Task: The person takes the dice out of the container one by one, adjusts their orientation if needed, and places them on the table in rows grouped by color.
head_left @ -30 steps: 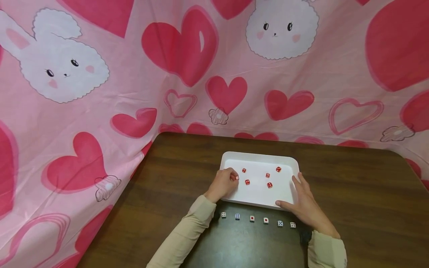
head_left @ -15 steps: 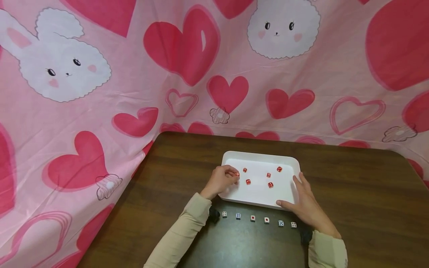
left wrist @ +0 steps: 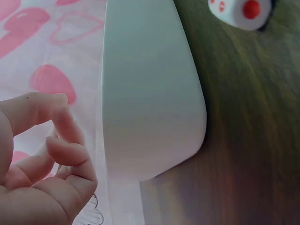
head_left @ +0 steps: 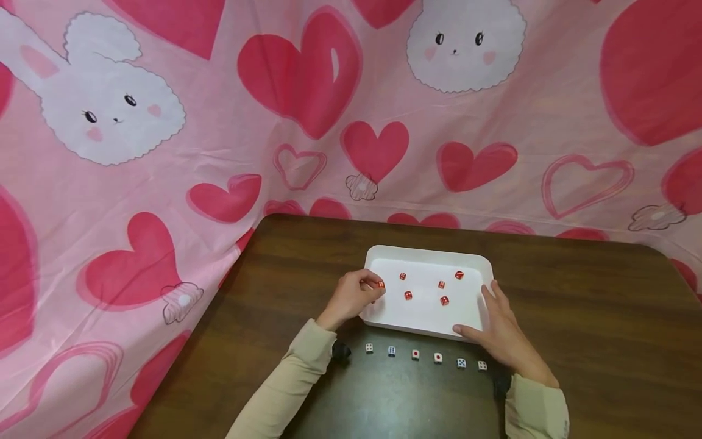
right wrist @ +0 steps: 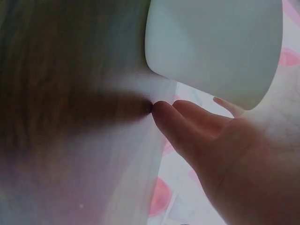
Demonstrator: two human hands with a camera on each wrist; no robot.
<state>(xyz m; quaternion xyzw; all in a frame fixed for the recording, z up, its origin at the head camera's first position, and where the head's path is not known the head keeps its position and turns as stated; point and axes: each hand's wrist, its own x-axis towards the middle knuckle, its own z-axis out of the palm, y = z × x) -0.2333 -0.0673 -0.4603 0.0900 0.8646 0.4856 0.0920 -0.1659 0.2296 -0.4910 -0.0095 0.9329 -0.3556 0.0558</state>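
Watching from my end, the right hand point(head_left: 507, 338) is spread, straight-fingered, against the right end of the white tray point(head_left: 422, 316), probably to steady it. The left hand point(head_left: 351, 297) is pinching a red die point(head_left: 381, 285) at the tray's left end, though I can't make the die out on the wrist cam. Six white dice point(head_left: 415, 355) sit lined up in front, presumably to keep colours apart.

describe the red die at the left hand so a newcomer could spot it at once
On the brown table sits a white tray. At its left end is the person's left hand. The red die is the one that hand pinches; the other five red dice lie on the tray floor.
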